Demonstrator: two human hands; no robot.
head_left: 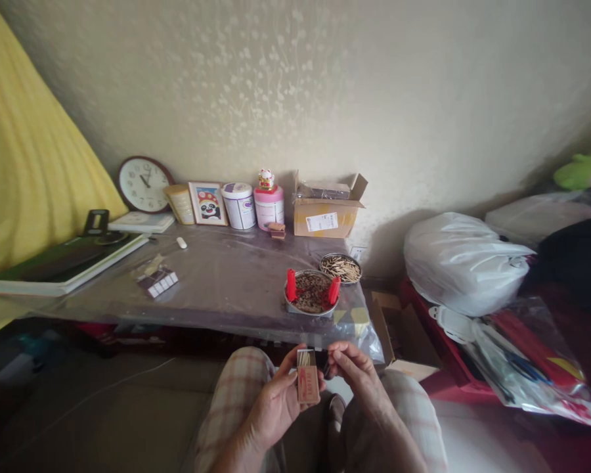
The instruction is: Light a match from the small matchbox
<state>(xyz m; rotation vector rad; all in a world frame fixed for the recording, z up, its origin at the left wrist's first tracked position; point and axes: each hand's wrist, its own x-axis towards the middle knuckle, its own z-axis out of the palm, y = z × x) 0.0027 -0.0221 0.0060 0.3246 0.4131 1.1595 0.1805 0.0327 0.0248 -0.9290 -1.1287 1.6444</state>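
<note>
My left hand grips a small matchbox over my lap. Its inner tray is slid partly out at the far end, where several matches show. Just right of the box, my right hand has its thumb and forefinger pinched together. Whatever is in that pinch is too small to make out. Beyond my hands, a round tin near the table edge holds dark burnt bits and two red candles. Behind it sits a second round tin with many loose matchsticks.
On the plastic-covered table lies a pack of matchboxes. A cardboard box, two lidded tubs, a panda picture and a clock line the wall. An open carton and white bag are at right.
</note>
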